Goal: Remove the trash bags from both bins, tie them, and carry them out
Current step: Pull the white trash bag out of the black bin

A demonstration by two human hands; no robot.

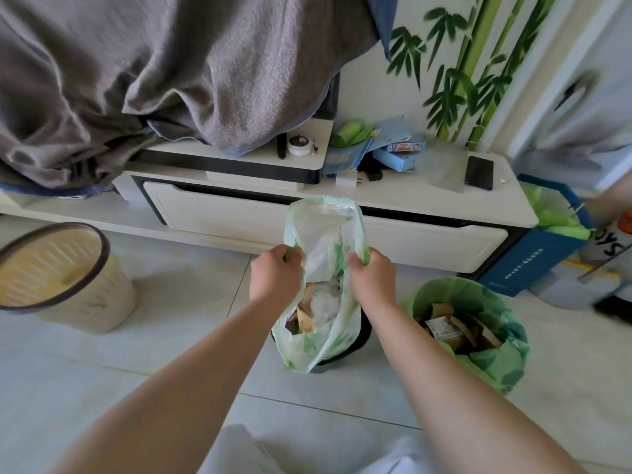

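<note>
A pale green trash bag [321, 234], full of paper and cardboard scraps, stands pulled up out of a dark bin [355, 347] at the centre of the floor. My left hand [275, 271] grips the bag's left top edge and my right hand [371, 271] grips its right top edge, holding the mouth open between them. To the right sits a second bin lined with a green bag [478, 302], its rim folded over and cardboard inside.
An empty beige basket bin [102, 285] with a dark rim stands at the left. Behind runs a low white TV cabinet [410, 241] with a phone [478, 172], boxes and green bag rolls. A grey blanket [171, 63] hangs over it. A blue box [533, 261] sits at the right.
</note>
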